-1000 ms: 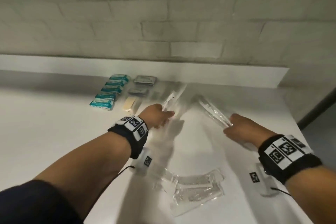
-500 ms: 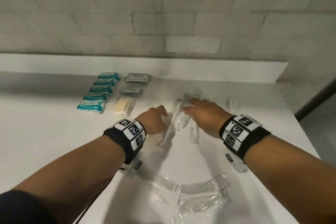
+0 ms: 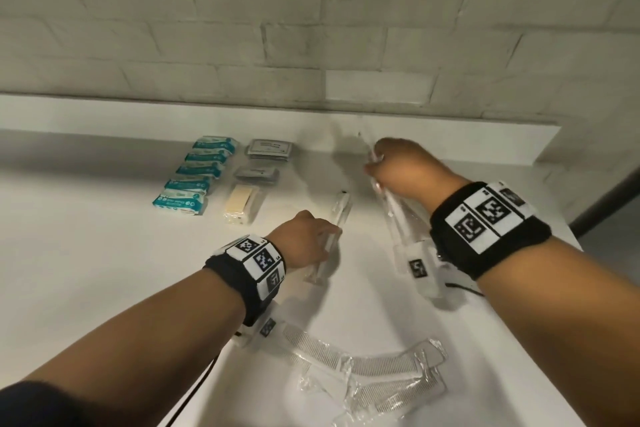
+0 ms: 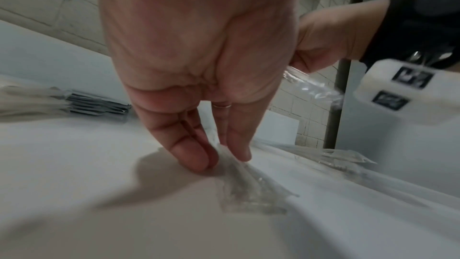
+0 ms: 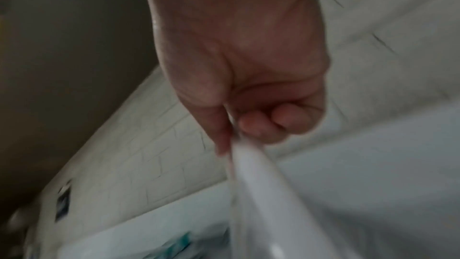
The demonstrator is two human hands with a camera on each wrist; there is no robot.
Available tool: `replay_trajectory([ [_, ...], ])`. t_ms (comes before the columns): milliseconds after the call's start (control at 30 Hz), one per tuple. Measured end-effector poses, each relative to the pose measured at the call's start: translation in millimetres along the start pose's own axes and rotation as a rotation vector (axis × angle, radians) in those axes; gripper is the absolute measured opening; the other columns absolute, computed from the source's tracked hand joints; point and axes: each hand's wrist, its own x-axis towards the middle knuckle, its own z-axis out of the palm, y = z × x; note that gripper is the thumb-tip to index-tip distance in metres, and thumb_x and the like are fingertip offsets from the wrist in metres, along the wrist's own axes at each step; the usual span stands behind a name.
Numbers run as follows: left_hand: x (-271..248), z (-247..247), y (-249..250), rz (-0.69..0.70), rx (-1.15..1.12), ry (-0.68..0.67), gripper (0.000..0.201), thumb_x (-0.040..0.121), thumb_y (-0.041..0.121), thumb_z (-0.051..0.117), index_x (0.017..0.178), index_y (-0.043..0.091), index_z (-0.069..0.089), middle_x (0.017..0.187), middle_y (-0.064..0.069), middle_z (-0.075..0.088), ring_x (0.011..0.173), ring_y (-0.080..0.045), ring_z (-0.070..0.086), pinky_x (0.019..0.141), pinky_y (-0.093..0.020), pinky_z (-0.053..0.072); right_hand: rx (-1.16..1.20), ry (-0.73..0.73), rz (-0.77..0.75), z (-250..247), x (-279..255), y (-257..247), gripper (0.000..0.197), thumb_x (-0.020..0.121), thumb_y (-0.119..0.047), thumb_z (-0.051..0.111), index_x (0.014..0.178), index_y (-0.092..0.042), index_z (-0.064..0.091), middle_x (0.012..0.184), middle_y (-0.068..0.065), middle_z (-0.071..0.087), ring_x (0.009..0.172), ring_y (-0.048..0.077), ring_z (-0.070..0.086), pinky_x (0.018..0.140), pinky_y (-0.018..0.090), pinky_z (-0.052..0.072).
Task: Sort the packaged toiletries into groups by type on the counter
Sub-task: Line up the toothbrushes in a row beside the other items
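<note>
Left hand [image 3: 304,243], fingers straight and close together, presses a clear long packet [image 3: 341,210] onto the counter [image 3: 104,253], mid-surface. Right hand [image 3: 405,170], at its 1 o'clock, pinches a second clear packet [image 3: 394,215] between thumb and curled fingers, off the surface. Teal packets [image 3: 194,180] in a row at 10 o'clock; wrapped combs [image 3: 367,371] at 6.

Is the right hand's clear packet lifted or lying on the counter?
Lifted: the right hand pinches the clear packet, and the left wrist view shows it above the counter.

A bathroom-like room: smooth white bench [image 3: 86,253] against a white-painted brick wall [image 3: 242,28], with teal-and-white wrapped toiletry packets [image 3: 197,180] lined up beyond the left grip [image 3: 304,239].
</note>
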Motion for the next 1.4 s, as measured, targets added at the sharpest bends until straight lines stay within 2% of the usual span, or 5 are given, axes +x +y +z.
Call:
replay_trajectory([
  [133,-3.1,-0.7,3.0,0.000,-0.013,-0.001,0.055,0.086,0.021,0.065,0.136,0.037,0.049,0.129,-0.005,0.042,0.107,-0.019,0.058,0.093,-0.020,0.038,0.108,-0.292,0.241,47.5,-10.9,8.3,0.035,0.094,-0.033,0.055,0.108,-0.002,0.060,0.076,0.010,0.065,0.056,0.022,0.056,0.052,0.026,0.044],
  [267,-7.7,-3.9,4.4,0.024,0.011,-0.020,0.056,0.090,0.020,0.063,0.141,0.032,0.043,0.136,-0.003,0.041,0.117,-0.018,0.052,0.094,-0.020,0.037,-0.003,-0.246,0.226,69.9,-42.0,18.4,0.035,0.093,-0.028,0.054,0.122,-0.009,0.054,0.116,0.011,0.062,0.095,0.026,0.061,0.075,0.027,0.044],
  [800,-14.0,-2.1,5.5,-0.005,0.072,-0.039,0.048,0.086,0.021,0.065,0.131,0.017,0.050,0.136,-0.004,0.038,0.118,-0.022,0.052,0.101,-0.032,0.042,-0.089,-0.052,0.297,86.4,-49.0,12.1,0.060,0.086,-0.003,0.046,0.142,-0.022,0.031,0.127,0.014,0.046,0.105,0.032,0.057,0.080,0.038,0.048],
  [1100,-10.3,1.0,9.3,0.140,0.191,-0.130,0.097,0.082,0.031,0.069,0.154,0.022,0.004,0.161,0.004,0.002,0.148,-0.019,0.000,0.118,-0.035,0.015,-0.254,-0.222,0.130,105.6,-41.8,-10.1,0.038,0.094,-0.021,0.048,0.131,-0.023,0.054,0.125,0.005,0.048,0.111,0.028,0.056,0.090,0.035,0.046],
  [1400,-7.1,18.0,5.1,0.253,0.286,-0.191,0.087,0.084,0.071,0.045,0.153,0.033,0.009,0.161,0.002,-0.011,0.147,-0.024,-0.014,0.120,-0.047,0.001,-0.197,-0.077,0.494,78.2,-44.9,47.1,0.016,0.083,-0.021,0.060,0.098,-0.016,0.065,0.096,0.002,0.065,0.092,0.024,0.065,0.070,0.028,0.046],
])
